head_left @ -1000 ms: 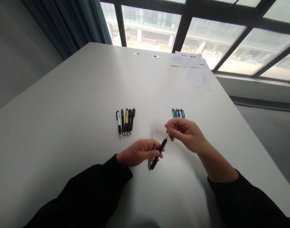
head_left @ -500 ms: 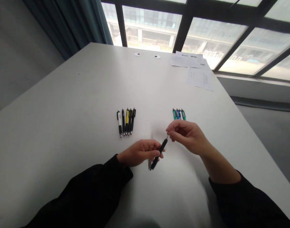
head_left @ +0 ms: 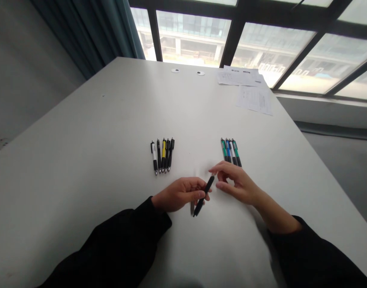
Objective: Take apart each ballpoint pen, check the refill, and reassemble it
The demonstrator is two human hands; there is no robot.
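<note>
My left hand (head_left: pixel 183 194) is closed around a black pen (head_left: pixel 203 197), held at a slant over the table. The pen's upper end points toward my right hand (head_left: pixel 235 182). That hand has its thumb apart from its forefinger, and the forefinger's tip rests at the pen's metal upper end. Beyond my left hand lies a row of several pens: a white and black pen (head_left: pixel 154 154), a yellow and black pen (head_left: pixel 163 150), and black ones. Past my right hand is a second group, with a green pen (head_left: pixel 224 148) and a blue pen (head_left: pixel 228 149) among them.
The white table (head_left: pixel 117 132) stretches to the window (head_left: pixel 192 38). Printed papers (head_left: pixel 255 98) lie at its far right corner. Two small white oval pieces (head_left: pixel 200 73) sit near the far edge. A dark curtain (head_left: pixel 111 32) hangs at the far left.
My right thumb has opened away from the pen's tip, where thumb and forefinger pinched before. More of the right-hand pens now shows. My left hand keeps its hold on the black pen.
</note>
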